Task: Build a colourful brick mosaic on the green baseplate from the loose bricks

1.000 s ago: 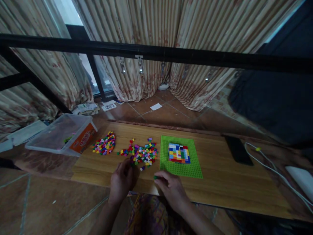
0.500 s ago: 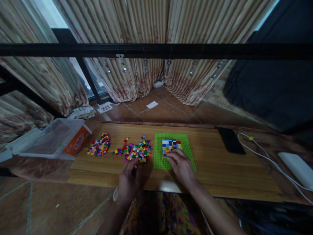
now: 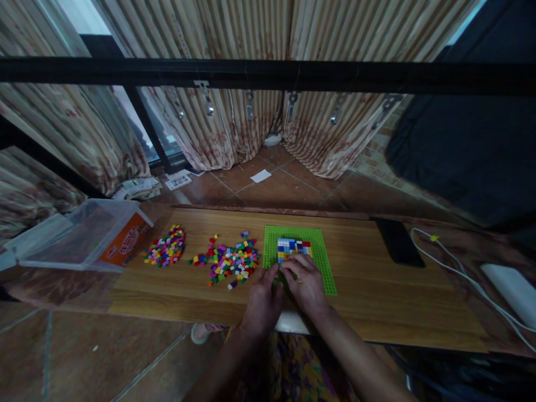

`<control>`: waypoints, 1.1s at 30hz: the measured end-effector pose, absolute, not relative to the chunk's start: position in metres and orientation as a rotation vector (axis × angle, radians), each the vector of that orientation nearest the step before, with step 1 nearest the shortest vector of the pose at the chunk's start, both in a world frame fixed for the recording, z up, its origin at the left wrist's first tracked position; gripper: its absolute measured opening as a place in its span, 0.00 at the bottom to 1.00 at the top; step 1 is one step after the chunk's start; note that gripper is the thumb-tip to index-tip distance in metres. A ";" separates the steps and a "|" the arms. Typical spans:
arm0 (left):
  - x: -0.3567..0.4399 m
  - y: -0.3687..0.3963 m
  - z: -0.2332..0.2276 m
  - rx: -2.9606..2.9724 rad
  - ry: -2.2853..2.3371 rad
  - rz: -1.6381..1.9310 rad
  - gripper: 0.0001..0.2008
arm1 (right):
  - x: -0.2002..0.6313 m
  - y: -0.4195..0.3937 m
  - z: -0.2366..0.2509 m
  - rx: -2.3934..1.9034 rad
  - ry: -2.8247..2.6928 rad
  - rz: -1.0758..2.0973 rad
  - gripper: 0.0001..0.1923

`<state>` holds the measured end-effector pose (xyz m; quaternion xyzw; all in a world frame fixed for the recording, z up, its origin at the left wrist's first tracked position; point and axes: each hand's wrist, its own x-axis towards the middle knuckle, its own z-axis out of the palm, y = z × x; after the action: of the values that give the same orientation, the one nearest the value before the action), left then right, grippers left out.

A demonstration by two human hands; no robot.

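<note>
Both hands meet at the near edge of the flat green studded baseplate (image 3: 322,262) on the wooden surface (image 3: 377,301); the right hand (image 3: 305,285) lies over the lower part of the block of small coloured bricks (image 3: 293,247) built on it. The left hand (image 3: 263,298) touches the plate's near left corner, just right of the loose pile of small coloured bricks (image 3: 232,262). The fingers of both hands are curled, but the view is too dim to tell if either grip holds a brick.

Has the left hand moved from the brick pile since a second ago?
Yes. The left hand has gone right, away from the loose brick pile, to the near left edge of the green baseplate, beside the right hand.
</note>
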<state>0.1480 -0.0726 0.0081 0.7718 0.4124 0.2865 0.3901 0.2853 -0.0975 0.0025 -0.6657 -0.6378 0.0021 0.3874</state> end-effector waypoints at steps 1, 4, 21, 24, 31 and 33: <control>0.149 -0.073 0.008 1.952 1.054 0.732 0.21 | 0.284 -0.099 0.002 -1.690 -1.618 -0.009 0.09; 0.150 -0.074 0.007 1.914 1.071 0.716 0.21 | 0.281 -0.102 -0.001 -1.682 -1.613 -0.068 0.09; 0.149 -0.076 0.000 1.945 1.118 0.725 0.21 | 0.287 -0.106 0.001 -1.687 -1.661 -0.077 0.10; 0.141 -0.078 0.002 1.928 1.141 0.749 0.21 | 0.291 -0.112 0.006 -1.632 -1.586 -0.036 0.11; 0.102 -0.076 0.020 1.879 1.173 0.871 0.16 | 0.296 -0.132 0.010 -1.632 -1.365 0.059 0.11; 0.082 -0.071 0.021 1.842 1.286 0.899 0.14 | 0.297 -0.140 0.003 -1.634 -1.326 0.099 0.11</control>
<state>0.0824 -0.0715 0.0213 0.7123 0.4973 0.3476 0.3529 0.2968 -0.1398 0.0029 -0.6740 -0.5469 0.0410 0.4949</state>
